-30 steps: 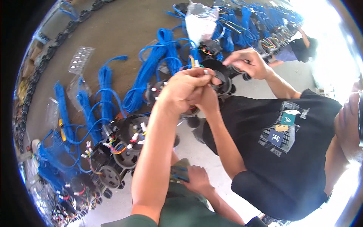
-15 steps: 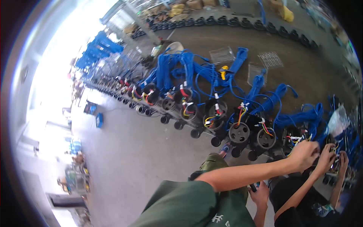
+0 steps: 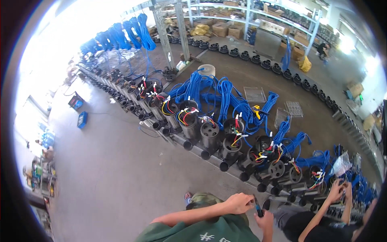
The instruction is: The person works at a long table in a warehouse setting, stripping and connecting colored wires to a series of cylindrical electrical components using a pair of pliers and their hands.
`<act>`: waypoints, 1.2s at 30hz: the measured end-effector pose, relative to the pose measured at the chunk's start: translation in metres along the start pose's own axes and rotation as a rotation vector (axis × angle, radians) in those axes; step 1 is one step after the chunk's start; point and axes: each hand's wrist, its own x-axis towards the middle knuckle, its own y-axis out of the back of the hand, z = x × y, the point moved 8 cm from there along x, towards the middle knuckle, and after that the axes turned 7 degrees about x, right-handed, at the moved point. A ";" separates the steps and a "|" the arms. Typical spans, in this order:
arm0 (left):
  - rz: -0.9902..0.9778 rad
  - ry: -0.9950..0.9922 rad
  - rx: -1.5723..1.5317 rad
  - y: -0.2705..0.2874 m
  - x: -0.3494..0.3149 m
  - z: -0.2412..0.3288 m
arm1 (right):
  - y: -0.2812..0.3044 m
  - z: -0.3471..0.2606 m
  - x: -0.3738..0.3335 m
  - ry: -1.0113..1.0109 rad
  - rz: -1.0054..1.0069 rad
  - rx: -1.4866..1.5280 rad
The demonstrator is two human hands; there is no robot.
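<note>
My left hand [image 3: 241, 203] is in front of my body, its fingers curled together near the tip of a small hand tool. Whether anything is pinched in those fingers is too small to make out. My right hand [image 3: 264, 222] is closed around that tool, which looks like pliers [image 3: 259, 209] with dark and teal handles. Beyond my hands runs a slanting row of upright dark metal cylinders [image 3: 210, 137]. Coloured wires [image 3: 186, 117] with white ends stick out of their tops. Bundles of blue cable [image 3: 225, 94] lie behind the cylinders.
At the right, a co-worker in black has both hands [image 3: 340, 191] at wires by a clear plastic bag [image 3: 342, 164]. Wire baskets [image 3: 254, 94] lie on the floor behind the cables. Blue boxes [image 3: 82, 119] stand on the left. Metal posts [image 3: 163, 38] and shelves are farther back.
My left arm has drawn back from the wires at the right to beside the tool in my right hand. The view has shifted, showing more of the cylinder row and the far shelves.
</note>
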 end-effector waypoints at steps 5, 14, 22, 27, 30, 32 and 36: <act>-0.089 -0.104 0.152 0.077 -0.091 -0.061 | -0.078 -0.175 0.020 0.155 -0.006 -0.092; 0.260 0.009 -0.254 0.310 -0.279 -0.231 | -0.290 -0.448 0.084 0.550 -0.383 -0.098; 1.243 1.051 -0.027 0.451 -0.617 -0.711 | -0.455 -0.681 0.147 1.014 -0.553 -0.657; 1.720 1.578 -0.908 0.159 -0.843 -0.795 | -0.576 -0.871 0.140 1.144 -0.643 -0.549; 1.844 1.319 -1.399 0.077 -0.831 -0.729 | -0.617 -0.998 0.130 1.186 -0.698 -0.484; 1.590 1.355 -1.440 0.078 -0.834 -0.689 | -0.638 -1.090 0.099 1.354 -0.725 -0.331; 1.301 1.420 -1.526 0.181 -0.836 -0.744 | -0.687 -1.215 0.088 1.188 -0.816 -0.229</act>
